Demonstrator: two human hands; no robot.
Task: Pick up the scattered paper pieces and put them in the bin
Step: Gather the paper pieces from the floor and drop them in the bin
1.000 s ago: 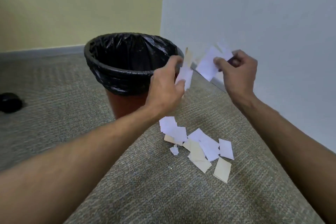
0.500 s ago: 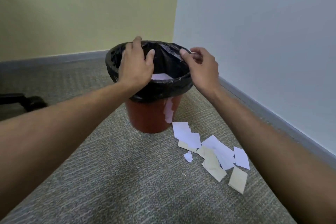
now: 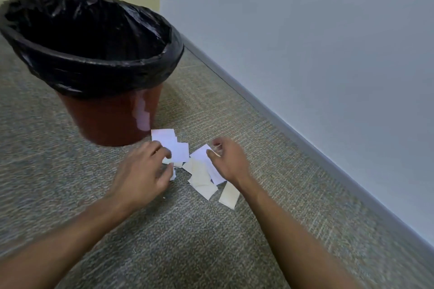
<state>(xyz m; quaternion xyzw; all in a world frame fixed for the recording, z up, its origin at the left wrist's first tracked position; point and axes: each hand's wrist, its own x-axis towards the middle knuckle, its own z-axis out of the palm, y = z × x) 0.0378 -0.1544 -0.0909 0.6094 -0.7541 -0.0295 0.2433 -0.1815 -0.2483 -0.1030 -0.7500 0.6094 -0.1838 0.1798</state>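
1. Both hands down on the carpet (image 3: 70,171) over the remaining scatter of paper pieces (image 3: 199,171), just off the foot of the bin (image 3: 110,119) at about 5 o'clock from its base; wall and baseboard (image 3: 305,138) running off toward 4 o'clock.

2. Step in hand, by the look of it: another gathering pass, a fresh batch to be collected from the floor. Bin interior dark from this angle, contents not visible.

3. Left hand (image 3: 141,171), fingers curled loosely and partly open, resting on the 9 o'clock side of the pile, fingertips touching the white pieces (image 3: 175,148) nearest the bin. No firm pinch visible; motion blur, so actual hold hard to confirm.

4. Right hand (image 3: 226,159) at the 3 o'clock side, thumb and forefinger drawn close together at the edge of a white piece (image 3: 199,152); whether closed on it or merely touching, cannot tell.

5. Cream-coloured pieces (image 3: 203,183) flat and overlapping between the two wrists, one more (image 3: 229,195) lying half under the right forearm at 6 o'clock of the pile.

6. Next move, likely: sweeping the thin sheets inward into a stack, nails under the edges, then a lift up toward 11 o'clock and over the black liner rim (image 3: 94,58). Risk: flat paper clinging to carpet, loose pieces slipping out on the way.
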